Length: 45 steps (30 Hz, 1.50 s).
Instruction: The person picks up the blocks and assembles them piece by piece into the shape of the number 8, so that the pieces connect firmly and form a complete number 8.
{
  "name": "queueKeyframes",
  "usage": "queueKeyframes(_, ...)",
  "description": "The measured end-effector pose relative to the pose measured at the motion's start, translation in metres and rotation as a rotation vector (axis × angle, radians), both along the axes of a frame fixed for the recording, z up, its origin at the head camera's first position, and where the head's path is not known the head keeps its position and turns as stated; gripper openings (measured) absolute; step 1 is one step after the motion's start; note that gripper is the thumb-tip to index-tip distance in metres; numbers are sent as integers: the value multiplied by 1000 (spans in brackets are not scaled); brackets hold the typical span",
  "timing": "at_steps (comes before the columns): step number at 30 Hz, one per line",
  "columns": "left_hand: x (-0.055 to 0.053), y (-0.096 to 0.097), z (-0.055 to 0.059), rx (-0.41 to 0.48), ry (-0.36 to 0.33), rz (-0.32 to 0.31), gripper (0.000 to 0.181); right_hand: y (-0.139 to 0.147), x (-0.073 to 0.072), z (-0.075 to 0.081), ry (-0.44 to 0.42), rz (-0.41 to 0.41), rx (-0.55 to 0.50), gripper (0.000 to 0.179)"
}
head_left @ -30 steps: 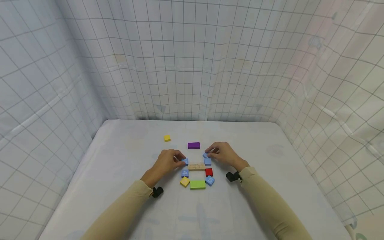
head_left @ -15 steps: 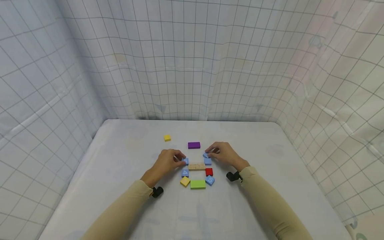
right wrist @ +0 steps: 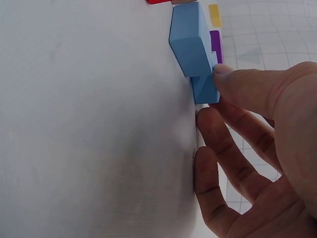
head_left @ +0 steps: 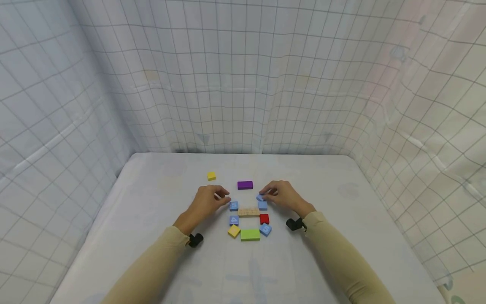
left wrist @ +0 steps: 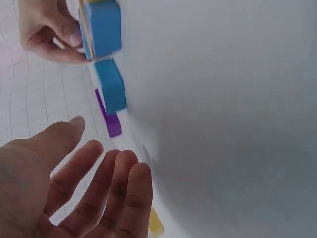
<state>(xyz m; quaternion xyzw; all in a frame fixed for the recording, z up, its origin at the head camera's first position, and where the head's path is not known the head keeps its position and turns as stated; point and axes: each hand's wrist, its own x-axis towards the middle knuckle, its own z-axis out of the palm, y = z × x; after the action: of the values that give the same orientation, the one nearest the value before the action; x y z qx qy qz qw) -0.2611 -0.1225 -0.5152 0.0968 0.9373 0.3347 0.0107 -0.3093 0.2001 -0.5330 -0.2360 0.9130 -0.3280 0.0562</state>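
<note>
My right hand (head_left: 284,195) pinches a blue block (right wrist: 205,90) between thumb and index finger on the table. Another blue block (head_left: 263,206) lies just in front of it, beside the right end of a bare wooden bar (head_left: 248,213). At that bar's left end sits a blue block marked 5 (head_left: 233,206). My left hand (head_left: 205,202) is just left of it, fingers apart and holding nothing. The blue block marked 4 (head_left: 233,221) lies nearer, with a red block (head_left: 264,218) across from it. In the left wrist view, the left fingers (left wrist: 137,188) are loosely bent.
Closest to the person lie a turned yellow block (head_left: 234,231), a long green block (head_left: 250,235) and a turned blue block (head_left: 265,229). Farther back are a purple block (head_left: 245,185) and a small yellow block (head_left: 211,176). Gridded white curtains (head_left: 235,84) enclose the white table (head_left: 159,177).
My left hand has let go of the blue block marked 5 and drawn back slightly to the left. The right hand stays on its blue block.
</note>
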Motion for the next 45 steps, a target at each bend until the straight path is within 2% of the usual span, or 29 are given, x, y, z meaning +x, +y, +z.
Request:
queueKeyframes(12,-35,-28,12,-19,143,103,27,1,-1,0,6,11,-10,21)
queueKeyframes(16,-44,-34,14,-44,155,138,30,1,-1,-1,5,16,-16,19)
queueKeyframes(20,-56,-41,12,-58,146,126,31,2,-2,-2,-3,15,-10,18)
queueKeyframes(22,-66,-46,8,-61,138,112,30,1,-2,-2,-1,18,-7,18)
queueKeyframes(25,-89,-55,-12,-70,145,104,27,2,-2,0,0,24,-6,19)
queueKeyframes(27,-107,-62,-30,-83,151,111,26,2,-2,0,-1,25,-7,19)
queueKeyframes(29,-113,-64,-38,-80,120,106,25,2,-2,0,-4,24,-7,19)
queueKeyframes(31,-116,-64,-38,-77,65,107,25,2,-3,1,-5,25,-9,19)
queueKeyframes(32,-117,-65,-40,-67,58,115,25,2,-3,1,-6,25,-12,19)
queueKeyframes(34,-114,-64,-36,-51,26,121,25,1,-3,1,-5,27,-15,18)
queueKeyframes(35,-116,-65,-37,-51,21,124,25,1,-3,1,-5,28,-16,18)
queueKeyframes(38,-108,-62,-28,-40,21,111,24,2,-3,1,-3,28,-15,18)
queueKeyframes(40,-108,-64,-32,-34,46,86,23,2,-3,1,0,29,-12,18)
queueKeyframes(41,-106,-63,-28,-38,41,78,23,2,-3,1,2,30,-11,18)
queueKeyframes(42,-108,-65,-32,-36,60,73,23,2,-3,1,2,32,-13,18)
queueKeyframes(44,-104,-63,-28,-41,62,71,22,3,-3,1,1,31,-15,18)
queueKeyframes(45,-107,-66,-33,-27,81,59,20,3,-3,1,-1,29,-15,18)
